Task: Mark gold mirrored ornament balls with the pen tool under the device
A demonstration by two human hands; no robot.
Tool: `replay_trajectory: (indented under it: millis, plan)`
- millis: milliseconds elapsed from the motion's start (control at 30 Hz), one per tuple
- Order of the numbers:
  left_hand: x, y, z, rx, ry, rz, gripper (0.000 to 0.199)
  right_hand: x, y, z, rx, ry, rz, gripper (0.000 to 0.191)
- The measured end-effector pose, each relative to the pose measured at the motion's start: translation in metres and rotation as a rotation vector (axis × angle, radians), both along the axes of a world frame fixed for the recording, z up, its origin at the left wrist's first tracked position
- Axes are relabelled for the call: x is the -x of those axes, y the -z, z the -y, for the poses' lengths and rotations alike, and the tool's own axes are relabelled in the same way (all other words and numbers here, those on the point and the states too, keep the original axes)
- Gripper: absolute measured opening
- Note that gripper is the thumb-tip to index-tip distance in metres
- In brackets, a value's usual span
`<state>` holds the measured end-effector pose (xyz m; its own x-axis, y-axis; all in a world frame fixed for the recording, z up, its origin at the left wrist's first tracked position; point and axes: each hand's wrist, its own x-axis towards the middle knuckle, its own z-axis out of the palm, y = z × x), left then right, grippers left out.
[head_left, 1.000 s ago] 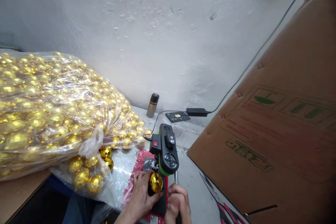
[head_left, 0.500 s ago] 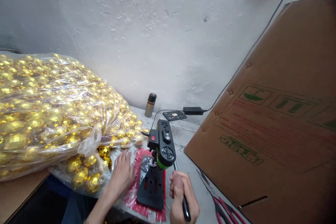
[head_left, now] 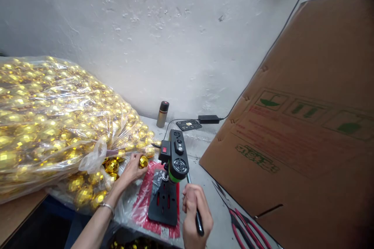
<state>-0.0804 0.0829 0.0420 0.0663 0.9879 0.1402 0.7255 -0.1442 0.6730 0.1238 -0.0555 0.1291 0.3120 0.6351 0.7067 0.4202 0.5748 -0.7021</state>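
My left hand is closed on a shiny gold faceted ball, just left of a small black bench press. This press has round grilles on top, a red switch at its side and a slotted black base plate. My right hand is wrapped round the black-gripped lever on the press's right side. Under the base lies a red plastic sheet. Loose gold balls sit below the knot of a large clear bag full of similar balls.
A large cardboard box leans at the right. Red-handled scissors lie beside it. Along the wall stand a spray can, a dark patterned phone and a black power adapter with its cable.
My left hand, formerly with nothing visible in its fingers, has moved up beside the bag and now holds a gold ball. My right hand keeps its grip on the lever. The view has shifted slightly.
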Motion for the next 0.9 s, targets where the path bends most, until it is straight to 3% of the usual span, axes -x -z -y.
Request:
replay_trajectory:
  millis: [67, 167, 233, 333, 467, 733, 900]
  plan:
    - [-0.010, -0.001, 0.014, 0.054, 0.052, 0.121, 0.045, 0.002, -0.014, 0.000, 0.022, 0.019, -0.018, 0.033]
    - [-0.030, 0.000, 0.038, 0.220, 0.077, 0.594, 0.051, 0.005, -0.037, -0.001, 0.064, 0.058, -0.034, 0.037]
    - [-0.043, 0.002, 0.052, 0.329, 0.021, 0.958, 0.060, 0.006, -0.050, -0.003, 0.077, 0.069, -0.019, 0.039]
    - [-0.057, 0.009, 0.068, 0.369, -0.090, 1.168, 0.072, 0.006, -0.057, -0.003, 0.084, 0.072, 0.008, 0.039]
    - [-0.066, 0.023, 0.082, 0.221, -0.091, 1.019, 0.068, 0.004, -0.054, -0.002, 0.066, 0.058, 0.031, 0.036]
    - [-0.071, 0.054, 0.093, -0.139, 0.032, 0.425, 0.052, 0.003, -0.047, 0.000, 0.036, 0.025, 0.043, 0.032]
    - [-0.075, 0.065, 0.097, -0.316, 0.147, 0.325, 0.053, 0.003, -0.044, 0.004, 0.048, 0.005, 0.031, 0.030]
